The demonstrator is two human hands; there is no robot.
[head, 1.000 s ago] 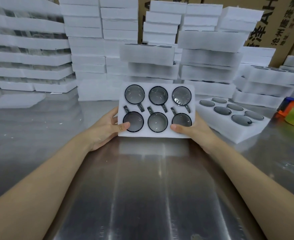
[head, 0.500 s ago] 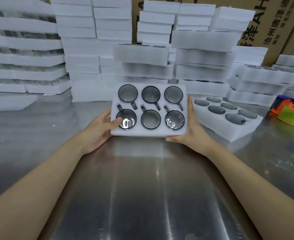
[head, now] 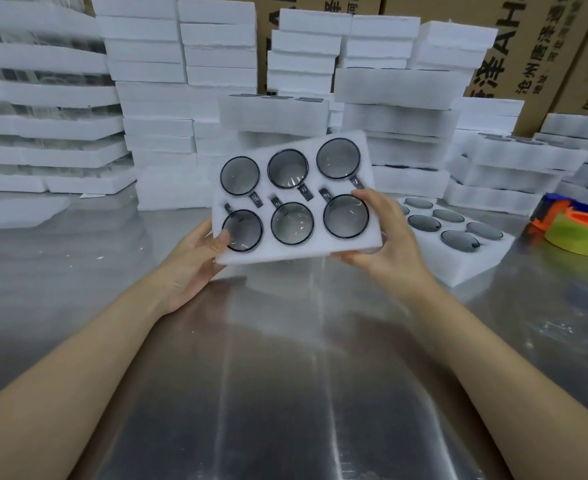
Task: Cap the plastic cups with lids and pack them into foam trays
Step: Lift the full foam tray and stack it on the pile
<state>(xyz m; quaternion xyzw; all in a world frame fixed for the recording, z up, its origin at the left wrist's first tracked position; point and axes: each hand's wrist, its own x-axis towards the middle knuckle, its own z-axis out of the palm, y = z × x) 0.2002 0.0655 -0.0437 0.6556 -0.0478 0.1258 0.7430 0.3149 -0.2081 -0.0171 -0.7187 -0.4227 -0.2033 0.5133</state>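
Reflective steel table (head: 285, 393); printed cardboard cartons (head: 514, 46) along back.

Six lidded cups (head: 292, 223) in held foam tray (head: 285, 252); six in second tray (head: 458, 268); one tape roll (head: 580, 237)

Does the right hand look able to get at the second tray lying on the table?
Probably not yet: the right hand grips the lifted foam tray, shared with the left hand. The second tray lies just beside it, nothing between; only that load hinders.
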